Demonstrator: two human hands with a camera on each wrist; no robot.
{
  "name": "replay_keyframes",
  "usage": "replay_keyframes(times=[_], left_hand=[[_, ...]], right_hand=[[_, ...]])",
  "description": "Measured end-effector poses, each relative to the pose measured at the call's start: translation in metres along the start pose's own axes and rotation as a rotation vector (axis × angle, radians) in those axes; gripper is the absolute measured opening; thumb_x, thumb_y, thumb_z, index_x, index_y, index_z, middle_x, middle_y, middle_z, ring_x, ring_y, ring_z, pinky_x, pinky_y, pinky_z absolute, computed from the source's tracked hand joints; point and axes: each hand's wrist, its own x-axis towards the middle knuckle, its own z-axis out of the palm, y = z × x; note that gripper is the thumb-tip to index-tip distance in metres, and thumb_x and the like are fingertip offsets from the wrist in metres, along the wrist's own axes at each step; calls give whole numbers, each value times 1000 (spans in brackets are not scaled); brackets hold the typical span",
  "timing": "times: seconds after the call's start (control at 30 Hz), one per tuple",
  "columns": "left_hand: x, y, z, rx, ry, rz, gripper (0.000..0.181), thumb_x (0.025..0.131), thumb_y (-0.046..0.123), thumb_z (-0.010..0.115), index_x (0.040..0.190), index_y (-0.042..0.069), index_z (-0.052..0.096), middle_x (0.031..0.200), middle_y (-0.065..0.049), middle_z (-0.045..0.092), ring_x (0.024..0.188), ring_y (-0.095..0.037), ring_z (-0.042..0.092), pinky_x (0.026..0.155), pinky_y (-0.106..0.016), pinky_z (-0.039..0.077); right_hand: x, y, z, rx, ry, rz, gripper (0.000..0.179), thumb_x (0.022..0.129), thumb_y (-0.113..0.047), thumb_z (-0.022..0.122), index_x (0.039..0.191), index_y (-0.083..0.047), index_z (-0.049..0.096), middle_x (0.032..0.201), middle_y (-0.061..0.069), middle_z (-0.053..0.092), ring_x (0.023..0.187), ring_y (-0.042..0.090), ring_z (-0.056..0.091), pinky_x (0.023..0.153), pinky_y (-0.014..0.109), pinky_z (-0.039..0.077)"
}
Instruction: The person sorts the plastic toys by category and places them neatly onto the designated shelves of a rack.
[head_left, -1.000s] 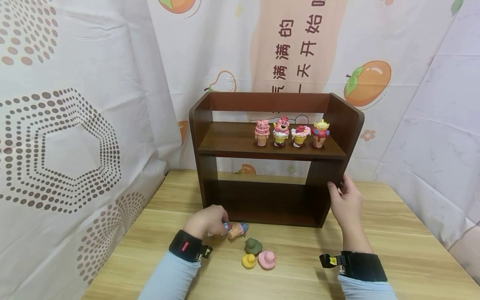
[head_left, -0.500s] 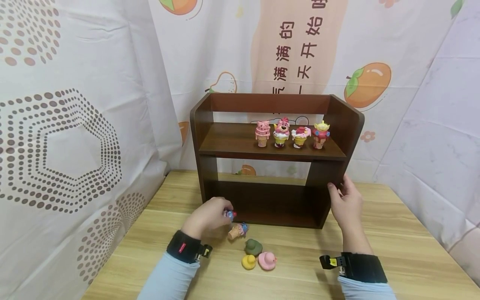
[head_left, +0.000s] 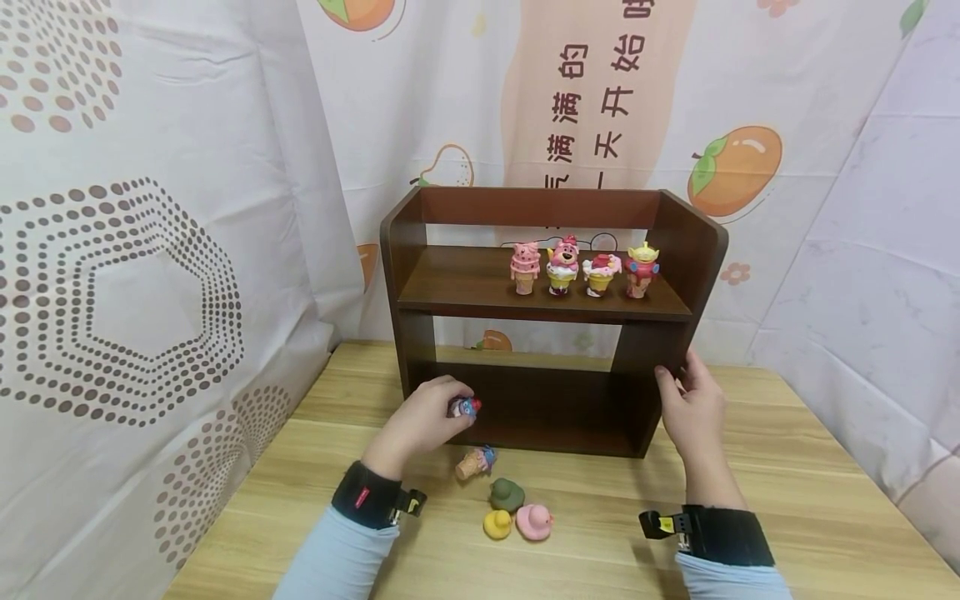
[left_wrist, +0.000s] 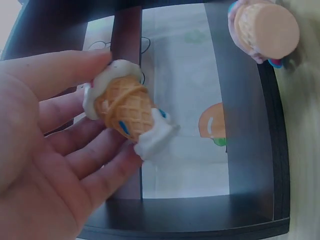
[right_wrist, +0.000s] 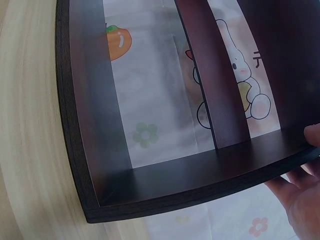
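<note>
left grip (head_left: pixel 429 419) pinching waffle-cone ice-cream figurine (left_wrist: pixel 125 105), blue-topped cone figurine (head_left: pixel 475 462) lying on table (head_left: pixel 600 550) below that grip, right grip (head_left: pixel 693 408) holding side of two-tier shelf (head_left: pixel 465 279)

4 figurines (head_left: pixel 562 268) on upper shelf (head_left: pixel 457 275), twd R — 3 ducks (head_left: pixel 507 495) on tbl (head_left: pixel 592 558), in front

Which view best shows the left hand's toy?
Left wrist view: the toy is large, its waffle pattern clear. Head view shows it small, partly covered by the left hand; the right wrist view lacks it.
</note>
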Motion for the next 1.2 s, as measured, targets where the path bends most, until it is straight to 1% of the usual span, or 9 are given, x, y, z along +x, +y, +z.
replay_keyframes(times=[0.13, 0.37, 0.57, 0.67, 0.8, 1.0, 1.2], left_hand=[[1, 1, -1, -42, 56, 5, 31, 89, 20, 77, 118, 10, 71, 111, -1, 65, 97, -15, 62, 84, -32, 55], [1, 4, -4, -127, 146, -1, 31, 90, 22, 78, 118, 11, 71, 110, 1, 65, 93, -14, 59, 79, -30, 54], [0, 7, -5, -191, 255, 10, 30, 88, 20, 81, 114, 10, 71, 109, -2, 67, 92, -16, 62, 77, -32, 56], [0, 8, -5, -211, 303, 26, 30, 86, 18, 83, 113, 9, 71, 109, -3, 67, 92, -20, 65, 77, -34, 57], [0, 9, -6, -238, 351, 37, 31, 84, 17, 85, 111, 9, 71, 107, -3, 66, 94, -21, 67, 80, -37, 58], [1, 11, -6, -278, 422, 65, 31, 82, 14, 86, 108, 7, 71, 104, -3, 65, 94, -18, 69, 84, -35, 58], [1, 15, -8, -275, 489, 100, 27, 82, 16, 86, 104, 9, 71, 101, 0, 66, 92, -13, 68, 85, -35, 57]], right_hand=[[-1, -1, 0, 3, 0, -6, 44, 100, -8, 64, 143, -9, 58, 135, 16, 63, 127, 32, 58, 91, 16, 49], [0, 2, 1, -2, 3, 2, 43, 100, -7, 64, 143, -8, 58, 135, 16, 63, 127, 32, 58, 91, 17, 49], [-1, 0, 0, 4, -2, -1, 45, 100, -7, 64, 144, -8, 57, 135, 15, 63, 128, 32, 57, 92, 17, 50], [-2, -1, 0, -7, -4, 0, 44, 100, -9, 64, 144, -9, 58, 135, 15, 63, 128, 31, 57, 92, 18, 50], [-2, -1, -1, -24, -6, 2, 43, 101, -11, 63, 144, -11, 57, 135, 14, 64, 128, 29, 57, 92, 19, 50], [-1, 2, -1, -39, -5, 9, 45, 102, -12, 62, 146, -11, 56, 136, 13, 63, 128, 29, 58, 93, 21, 51], [-1, 2, 0, -35, -6, 7, 45, 101, -11, 63, 146, -9, 56, 136, 16, 63, 127, 31, 58, 92, 19, 50]])
